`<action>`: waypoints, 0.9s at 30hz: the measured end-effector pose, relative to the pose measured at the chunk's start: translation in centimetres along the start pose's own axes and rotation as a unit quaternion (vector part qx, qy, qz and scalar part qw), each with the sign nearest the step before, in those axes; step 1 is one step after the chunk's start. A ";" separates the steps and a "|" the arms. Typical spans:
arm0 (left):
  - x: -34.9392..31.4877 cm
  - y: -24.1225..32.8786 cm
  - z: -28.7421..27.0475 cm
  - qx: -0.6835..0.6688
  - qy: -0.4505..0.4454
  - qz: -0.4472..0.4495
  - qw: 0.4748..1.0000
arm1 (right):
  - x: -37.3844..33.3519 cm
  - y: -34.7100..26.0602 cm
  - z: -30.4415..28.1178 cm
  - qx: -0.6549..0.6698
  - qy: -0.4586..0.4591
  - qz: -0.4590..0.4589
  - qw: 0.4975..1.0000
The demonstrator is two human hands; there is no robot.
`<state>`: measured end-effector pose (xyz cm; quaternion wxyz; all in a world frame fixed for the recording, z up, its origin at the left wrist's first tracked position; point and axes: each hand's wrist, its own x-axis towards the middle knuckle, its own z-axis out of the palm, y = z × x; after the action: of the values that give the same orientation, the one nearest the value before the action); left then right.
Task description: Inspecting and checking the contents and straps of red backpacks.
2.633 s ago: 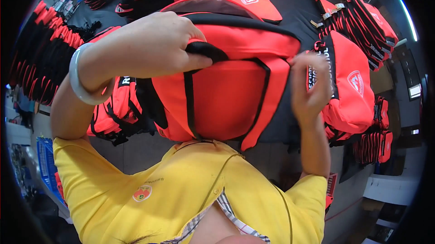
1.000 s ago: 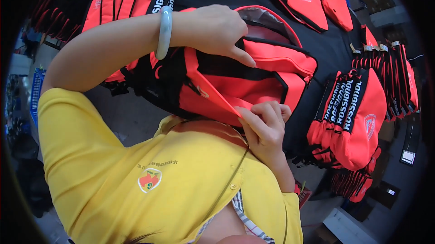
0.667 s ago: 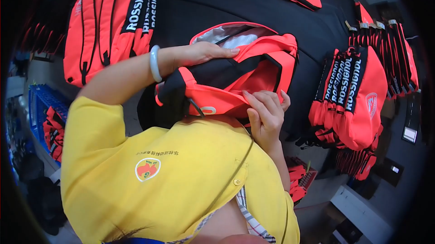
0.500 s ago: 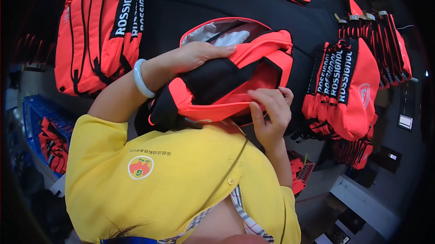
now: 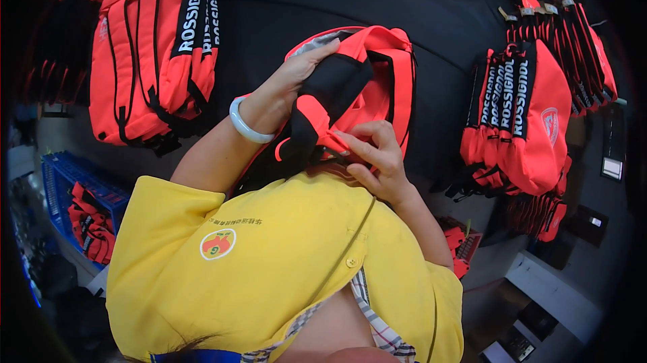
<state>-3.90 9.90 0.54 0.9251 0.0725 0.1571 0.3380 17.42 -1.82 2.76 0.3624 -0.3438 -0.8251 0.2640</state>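
Bag (image 5: 342,82) at table (image 5: 259,23), against shirt (image 5: 290,255), now turned; left hand (image 5: 288,83) grips its side, right hand (image 5: 377,157) pinches pocket edge (image 5: 330,138) nearer its left end, so pocket (image 5: 362,110) still gapes

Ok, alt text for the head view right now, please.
Bare left hand, wearing a pale round bangle, and bare right hand hold an open red-and-black fabric bag at a dark table. Similar red-and-black bags are grouped on both sides.
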 end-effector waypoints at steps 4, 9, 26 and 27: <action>0.2 -0.4 -0.5 0.003 -0.024 0.000 1.000 | -0.3 -0.7 0.0 0.015 0.070 0.028 0.997; -0.3 -0.3 -0.2 0.024 -0.083 -0.011 0.996 | 1.8 -2.0 -1.2 -0.002 0.223 0.104 0.969; -2.2 -1.2 3.2 0.151 0.008 -0.012 0.988 | 5.9 -2.4 -3.4 0.009 0.103 0.169 0.980; -2.0 -1.1 2.9 0.154 0.020 -0.016 0.988 | 4.9 -3.1 -3.6 0.049 0.114 0.160 0.979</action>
<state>-3.73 7.69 3.50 0.9049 0.2054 0.2266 0.2959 16.59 0.65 9.12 0.4238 -0.4815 -0.6984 0.3176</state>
